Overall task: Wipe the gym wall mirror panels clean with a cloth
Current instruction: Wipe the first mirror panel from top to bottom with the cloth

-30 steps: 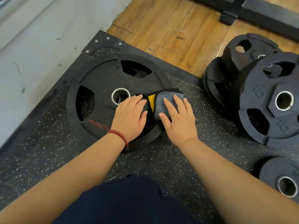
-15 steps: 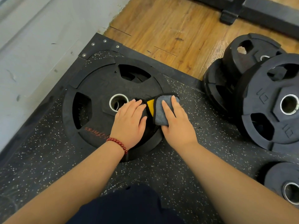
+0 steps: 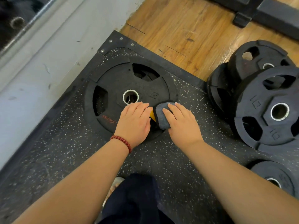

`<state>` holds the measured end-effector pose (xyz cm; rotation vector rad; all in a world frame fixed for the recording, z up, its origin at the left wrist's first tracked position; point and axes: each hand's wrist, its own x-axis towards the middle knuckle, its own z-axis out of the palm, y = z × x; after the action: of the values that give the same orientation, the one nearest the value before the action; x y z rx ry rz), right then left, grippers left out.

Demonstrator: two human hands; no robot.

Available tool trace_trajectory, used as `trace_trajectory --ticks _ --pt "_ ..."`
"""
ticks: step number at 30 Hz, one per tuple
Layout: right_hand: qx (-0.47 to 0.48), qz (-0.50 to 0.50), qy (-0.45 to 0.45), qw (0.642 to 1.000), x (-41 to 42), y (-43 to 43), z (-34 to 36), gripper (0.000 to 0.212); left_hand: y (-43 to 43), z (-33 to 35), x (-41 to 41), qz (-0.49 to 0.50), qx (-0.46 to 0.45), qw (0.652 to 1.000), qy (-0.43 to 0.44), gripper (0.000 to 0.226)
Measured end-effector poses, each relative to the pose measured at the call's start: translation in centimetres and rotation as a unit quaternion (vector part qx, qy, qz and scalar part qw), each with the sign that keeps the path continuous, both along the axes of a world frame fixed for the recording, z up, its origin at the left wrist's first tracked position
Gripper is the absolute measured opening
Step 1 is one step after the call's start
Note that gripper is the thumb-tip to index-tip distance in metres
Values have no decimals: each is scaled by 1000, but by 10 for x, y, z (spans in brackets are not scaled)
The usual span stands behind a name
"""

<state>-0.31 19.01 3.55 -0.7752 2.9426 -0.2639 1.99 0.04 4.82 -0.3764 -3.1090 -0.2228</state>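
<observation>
Lying flat on the big weight plate point(image 3: 129, 81) on the speckled mat point(image 3: 72, 143), the left hand point(image 3: 135, 122) keeps its fingers straight, while the right hand point(image 3: 182, 125) presses the folded grey cloth point(image 3: 161, 113) against the plate's near-right edge.

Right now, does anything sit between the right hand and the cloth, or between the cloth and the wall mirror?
Nothing separates them: the right hand presses flat on the grey cloth, at the weight plate's edge. Toward the mirror at upper left lie that plate and the left hand.
</observation>
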Motion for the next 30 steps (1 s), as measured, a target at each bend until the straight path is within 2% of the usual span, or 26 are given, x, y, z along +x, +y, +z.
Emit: trace_trajectory --ticks 9,22,27,30 --pt "-11 26 -55 998 28 10 133 74 8 137 38 42 -1 999 -9 35" --pt "-19 85 -14 996 64 -9 375 78 3 384 93 91 11 995 26 40" --pt "-18 119 -12 993 69 -27 449 72 -8 458 110 124 14 991 39 39" --pt "-11 152 -15 988 77 -34 489 66 -12 488 131 141 2 989 49 31"
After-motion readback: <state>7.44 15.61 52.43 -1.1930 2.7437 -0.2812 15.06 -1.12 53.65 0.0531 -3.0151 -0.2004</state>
